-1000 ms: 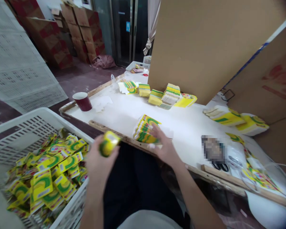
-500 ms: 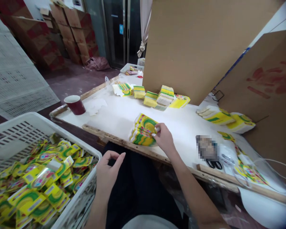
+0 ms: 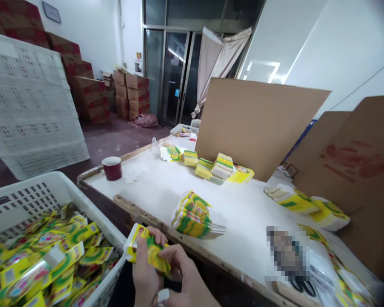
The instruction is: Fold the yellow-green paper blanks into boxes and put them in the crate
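Observation:
Both my hands meet low in the view over my lap. My left hand [image 3: 144, 273] and my right hand [image 3: 182, 277] are closed on one yellow and green card [image 3: 147, 249], folding or bending it between the fingers. Just beyond them, a fanned stack of the same flat cards [image 3: 193, 215] lies near the front edge of the white table [image 3: 243, 221]. To my left stands a white plastic crate [image 3: 51, 192] filled with several finished yellow and green packets [image 3: 51, 260].
A dark red cup [image 3: 112, 167] stands at the table's left end. More card stacks [image 3: 216, 167] line up before an upright cardboard sheet [image 3: 259, 123]. Further stacks [image 3: 307, 205] and scissors [image 3: 299, 285] lie at right. White crates [image 3: 32, 106] and cartons stand behind.
My left hand let its packet go into the crate. My right hand took one card off the fanned stack and brought it to my lap, where both hands now grip it. The camera tilted up.

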The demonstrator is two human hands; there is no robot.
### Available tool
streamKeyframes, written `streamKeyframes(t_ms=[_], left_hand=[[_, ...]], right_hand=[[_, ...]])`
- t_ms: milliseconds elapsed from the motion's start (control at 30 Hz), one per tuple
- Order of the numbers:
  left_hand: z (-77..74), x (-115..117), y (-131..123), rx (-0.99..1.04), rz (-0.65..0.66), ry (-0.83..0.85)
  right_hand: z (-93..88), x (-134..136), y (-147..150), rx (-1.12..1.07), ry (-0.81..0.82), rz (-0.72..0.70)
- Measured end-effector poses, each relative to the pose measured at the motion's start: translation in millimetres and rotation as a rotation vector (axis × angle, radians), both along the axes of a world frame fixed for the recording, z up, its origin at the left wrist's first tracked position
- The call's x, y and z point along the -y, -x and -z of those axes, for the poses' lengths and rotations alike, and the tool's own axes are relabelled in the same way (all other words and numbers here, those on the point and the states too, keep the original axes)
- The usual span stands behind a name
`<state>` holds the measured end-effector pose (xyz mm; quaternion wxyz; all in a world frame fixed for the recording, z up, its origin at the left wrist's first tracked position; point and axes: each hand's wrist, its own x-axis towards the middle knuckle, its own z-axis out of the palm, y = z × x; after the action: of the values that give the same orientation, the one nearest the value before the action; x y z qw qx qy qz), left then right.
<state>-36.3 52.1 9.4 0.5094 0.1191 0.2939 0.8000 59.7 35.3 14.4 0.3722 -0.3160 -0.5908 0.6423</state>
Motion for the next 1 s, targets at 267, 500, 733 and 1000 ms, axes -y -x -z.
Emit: streamKeyframes(t_ms=[267,500,733,1000], left_hand=[[28.3,7.7,10.1,-0.283,0.096,0.061],[11.6,17.3,27.6,-0.79,-0.087,0.132],[-4.2,18.0,28.9,-1.382,0.091,0.069],[4.4,16.8,13.7,-1.336,0.236,0.086]], right_hand=[[9.1,-22.8,-8.9,-0.022,-0.077,0.269],[-7.0,-44.2,-40.9,0.398,-0.66,0.406],[-37.5,-42.1,-42.9,0.689,-1.308,0.138],[-16.8,-36.8,-27.6,0.066,-0.252,0.332]])
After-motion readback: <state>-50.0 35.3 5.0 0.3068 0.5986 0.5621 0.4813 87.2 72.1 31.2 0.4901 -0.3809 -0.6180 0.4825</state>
